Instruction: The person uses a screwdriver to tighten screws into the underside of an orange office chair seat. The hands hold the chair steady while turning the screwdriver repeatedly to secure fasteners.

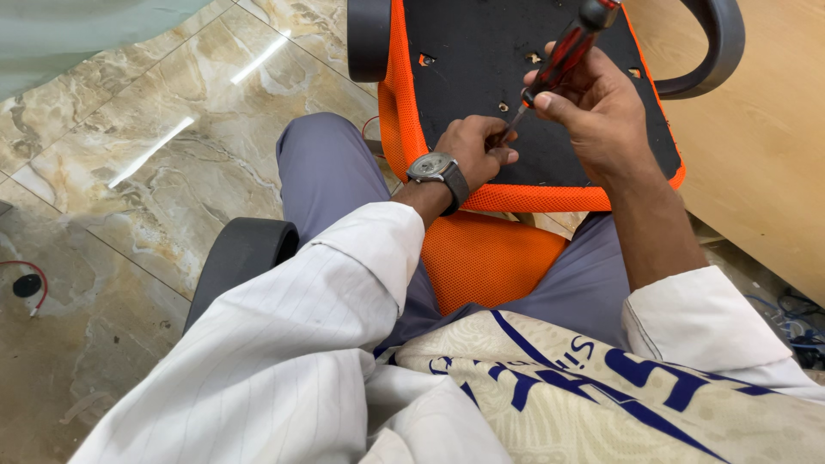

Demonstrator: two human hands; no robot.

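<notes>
An upturned office chair seat (481, 60) with a black underside and orange mesh edge rests against my knees. My right hand (601, 112) grips a screwdriver (563, 51) with a red and black handle, its tip pointing down at the black underside. My left hand (477, 146), with a wristwatch on the wrist, pinches near the screwdriver's tip, fingers closed on something too small to see. Several screw holes (425, 60) show in the black panel.
Black armrests (722, 43) curve off the seat at the top right and another (369, 34) at the top left. A black armrest (241, 258) is by my left thigh. Marble floor tiles (155, 155) lie to the left, a wooden surface (756, 146) to the right, cables (791, 318) at the far right.
</notes>
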